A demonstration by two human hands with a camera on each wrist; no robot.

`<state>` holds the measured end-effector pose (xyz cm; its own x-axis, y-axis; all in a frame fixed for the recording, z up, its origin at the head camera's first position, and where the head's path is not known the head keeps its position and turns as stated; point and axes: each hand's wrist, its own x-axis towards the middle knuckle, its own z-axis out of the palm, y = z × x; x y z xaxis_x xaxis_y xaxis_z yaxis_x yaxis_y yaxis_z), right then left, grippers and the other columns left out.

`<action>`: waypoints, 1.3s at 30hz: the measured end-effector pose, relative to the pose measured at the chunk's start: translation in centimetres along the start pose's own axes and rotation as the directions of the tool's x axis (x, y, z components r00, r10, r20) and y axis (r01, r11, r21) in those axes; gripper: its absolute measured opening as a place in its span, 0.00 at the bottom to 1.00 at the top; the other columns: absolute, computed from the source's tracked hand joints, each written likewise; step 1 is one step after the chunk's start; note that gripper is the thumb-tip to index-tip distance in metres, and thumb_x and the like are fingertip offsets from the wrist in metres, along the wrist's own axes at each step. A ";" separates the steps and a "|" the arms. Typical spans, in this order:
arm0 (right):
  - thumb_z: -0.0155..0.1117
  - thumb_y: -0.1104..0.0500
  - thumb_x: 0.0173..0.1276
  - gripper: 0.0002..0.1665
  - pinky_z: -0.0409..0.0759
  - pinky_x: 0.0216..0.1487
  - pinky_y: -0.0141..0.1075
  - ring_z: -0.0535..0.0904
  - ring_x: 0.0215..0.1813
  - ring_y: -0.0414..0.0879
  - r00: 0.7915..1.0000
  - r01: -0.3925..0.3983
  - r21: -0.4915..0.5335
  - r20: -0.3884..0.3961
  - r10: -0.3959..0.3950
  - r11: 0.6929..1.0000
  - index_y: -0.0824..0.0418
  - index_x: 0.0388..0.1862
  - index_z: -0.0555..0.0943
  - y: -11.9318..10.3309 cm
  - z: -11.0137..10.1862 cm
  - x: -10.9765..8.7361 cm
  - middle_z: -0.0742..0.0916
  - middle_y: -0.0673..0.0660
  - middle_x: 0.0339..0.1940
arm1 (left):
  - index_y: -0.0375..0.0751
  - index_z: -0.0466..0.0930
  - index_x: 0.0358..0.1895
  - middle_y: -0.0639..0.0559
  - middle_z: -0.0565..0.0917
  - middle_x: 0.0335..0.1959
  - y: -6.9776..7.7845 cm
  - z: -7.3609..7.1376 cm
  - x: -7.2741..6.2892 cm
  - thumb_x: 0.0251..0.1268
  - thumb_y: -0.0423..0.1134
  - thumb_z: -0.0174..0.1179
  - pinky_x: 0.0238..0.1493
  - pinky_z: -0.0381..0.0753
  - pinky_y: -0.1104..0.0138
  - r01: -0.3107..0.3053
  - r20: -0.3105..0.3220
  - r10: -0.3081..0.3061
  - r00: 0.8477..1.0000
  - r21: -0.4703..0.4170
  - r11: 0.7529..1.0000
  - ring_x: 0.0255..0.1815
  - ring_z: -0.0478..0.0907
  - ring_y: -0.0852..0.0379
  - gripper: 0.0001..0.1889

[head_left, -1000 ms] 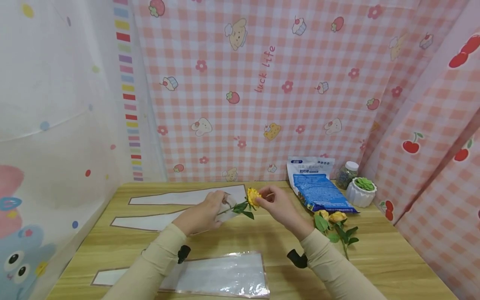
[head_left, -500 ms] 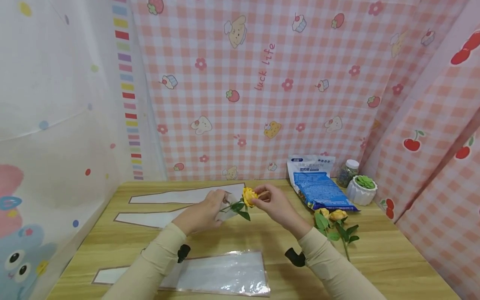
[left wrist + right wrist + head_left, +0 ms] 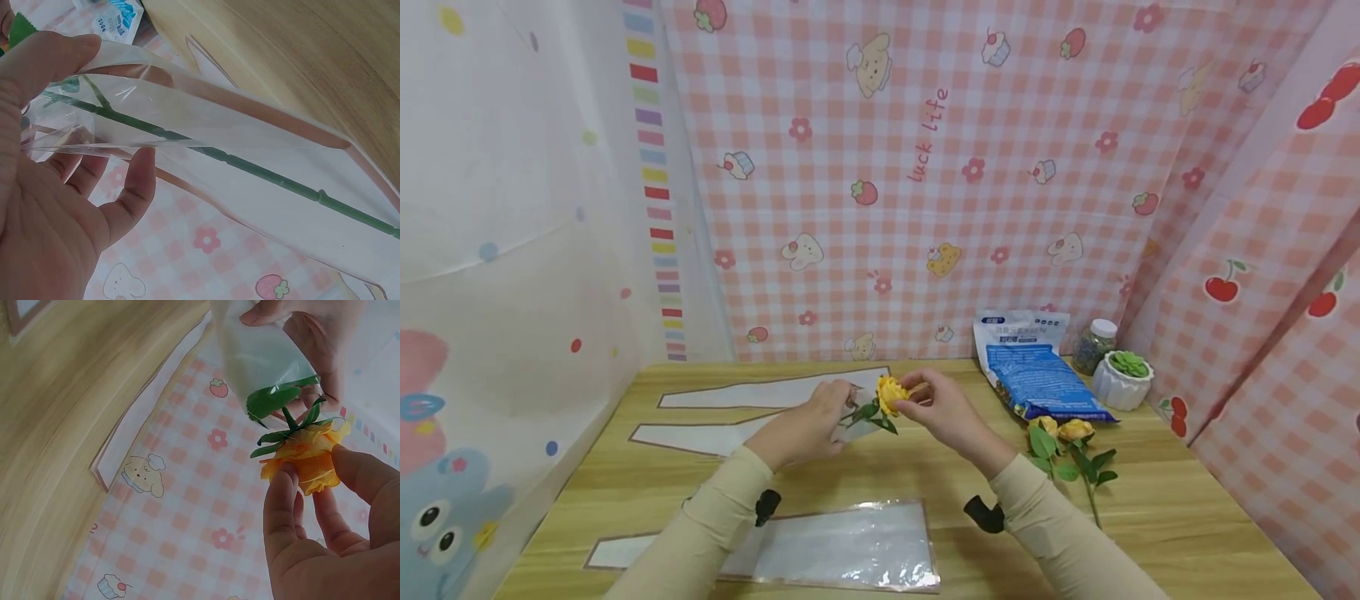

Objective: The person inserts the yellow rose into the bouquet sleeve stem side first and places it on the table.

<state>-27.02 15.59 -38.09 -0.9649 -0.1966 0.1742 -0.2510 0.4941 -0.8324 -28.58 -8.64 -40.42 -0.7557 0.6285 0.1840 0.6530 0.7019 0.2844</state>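
Observation:
A yellow artificial rose (image 3: 891, 394) is between my two hands, above the table. My right hand (image 3: 942, 410) pinches its bloom, and the fingertips press the petals in the right wrist view. My left hand (image 3: 808, 423) grips the mouth of a clear plastic flower sleeve (image 3: 262, 119) with a brown border, thumb on top and fingers below. Inside that sleeve runs the rose's green stem (image 3: 250, 167). Green leaves (image 3: 275, 399) sit at the sleeve's opening, with the bloom just outside it.
Flat flower sleeves lie on the wooden table, one at the front (image 3: 850, 546) and one at the back (image 3: 775, 390). To the right are more yellow roses (image 3: 1077, 431), a blue and white bag (image 3: 1037, 379), a lidded jar (image 3: 1094, 350) and a potted succulent (image 3: 1123, 385).
My right hand has moved left with the rose, and the bloom and leaves are nearer the sleeve's mouth. My left hand has stayed in place, holding the sleeve.

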 end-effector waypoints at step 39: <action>0.71 0.68 0.65 0.15 0.82 0.43 0.40 0.79 0.43 0.47 0.993 0.114 -0.007 0.031 -0.114 0.993 0.62 0.50 0.80 -0.2 1.6 0.0 0.82 0.55 0.45 | 0.40 0.61 0.59 0.45 0.70 0.51 0.4 -0.6 0.0 0.57 0.33 0.73 0.47 0.82 0.61 -0.065 -0.023 0.064 0.998 -0.030 0.997 0.52 0.71 0.53 0.32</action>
<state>-26.81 14.09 -38.75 -0.9271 -0.2775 0.2519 -0.3602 0.4747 -0.8031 -28.39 -8.57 -39.72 -0.7134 0.6641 0.2236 0.6987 0.6493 0.3005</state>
